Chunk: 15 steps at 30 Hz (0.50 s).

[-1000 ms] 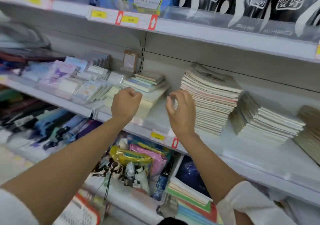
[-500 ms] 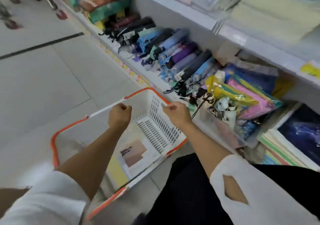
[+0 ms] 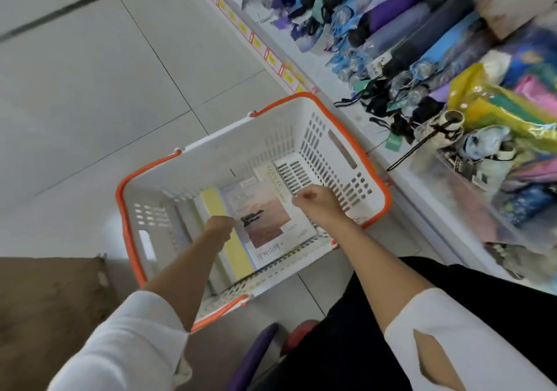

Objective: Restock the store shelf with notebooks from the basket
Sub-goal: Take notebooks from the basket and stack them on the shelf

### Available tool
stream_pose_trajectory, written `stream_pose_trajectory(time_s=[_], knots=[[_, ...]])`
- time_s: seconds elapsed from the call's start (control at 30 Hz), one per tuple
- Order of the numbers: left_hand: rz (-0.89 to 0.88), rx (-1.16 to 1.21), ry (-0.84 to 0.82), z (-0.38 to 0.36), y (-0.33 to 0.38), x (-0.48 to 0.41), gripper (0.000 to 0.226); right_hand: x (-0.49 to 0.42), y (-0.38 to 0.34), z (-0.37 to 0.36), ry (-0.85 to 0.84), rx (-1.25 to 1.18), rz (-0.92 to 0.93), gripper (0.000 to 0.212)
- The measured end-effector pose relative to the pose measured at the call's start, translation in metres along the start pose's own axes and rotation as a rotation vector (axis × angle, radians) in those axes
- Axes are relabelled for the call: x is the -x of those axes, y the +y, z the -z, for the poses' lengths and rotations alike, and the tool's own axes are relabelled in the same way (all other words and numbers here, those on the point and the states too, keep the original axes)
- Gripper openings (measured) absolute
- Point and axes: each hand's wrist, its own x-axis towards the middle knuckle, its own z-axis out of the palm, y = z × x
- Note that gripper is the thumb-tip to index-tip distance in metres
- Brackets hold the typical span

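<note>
Curling over the basket's top notebook to lift it, my left hand and right hand hide whether either grip holds.

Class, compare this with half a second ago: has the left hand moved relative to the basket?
Yes. The left hand was up at the far rim of the basket; it is now down inside it, by the notebooks.

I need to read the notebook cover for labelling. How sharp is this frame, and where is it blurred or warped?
Head view: the basket and notebook are fairly sharp, the large cover print legible. Head view: umbrellas and packets at the right smear with motion blur. Head view: the wide lens bows the shelf edge and floor lines; light is even, no hard shadows.
</note>
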Motion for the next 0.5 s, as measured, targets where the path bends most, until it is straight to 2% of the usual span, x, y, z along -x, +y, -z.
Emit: stream_pose_trajectory(time_s=[0.03,0.13,0.23,0.33,0.4,0.47,0.5], knots=[[0.021,0.004,-0.03,-0.008,0.0,0.001,0.005,-0.001,0.002,0.0,-0.008,0.008,-0.009,0.027],[0.031,-0.035,-0.083,-0.025,-0.003,-0.009,0.022,-0.001,0.004,-0.001,-0.004,0.066,-0.022,0.032],[0.048,0.098,-0.021,-0.033,-0.007,-0.019,0.038,-0.002,0.004,0.002,0.012,0.069,-0.027,0.028],[0.074,0.255,-0.069,-0.04,-0.004,-0.004,0.022,-0.002,0.004,0.005,0.011,0.043,-0.027,0.013],[0.065,0.266,-0.1,-0.046,-0.002,-0.001,0.019,0.0,0.002,0.006,0.02,0.031,-0.035,0.031],[0.028,0.25,-0.09,-0.053,0.003,0.002,0.01,0.003,0.001,0.008,0.025,0.03,-0.044,0.034],[0.002,0.233,-0.079,-0.055,0.006,0.003,0.017,0.003,0.002,0.008,0.024,0.032,-0.045,0.031]])
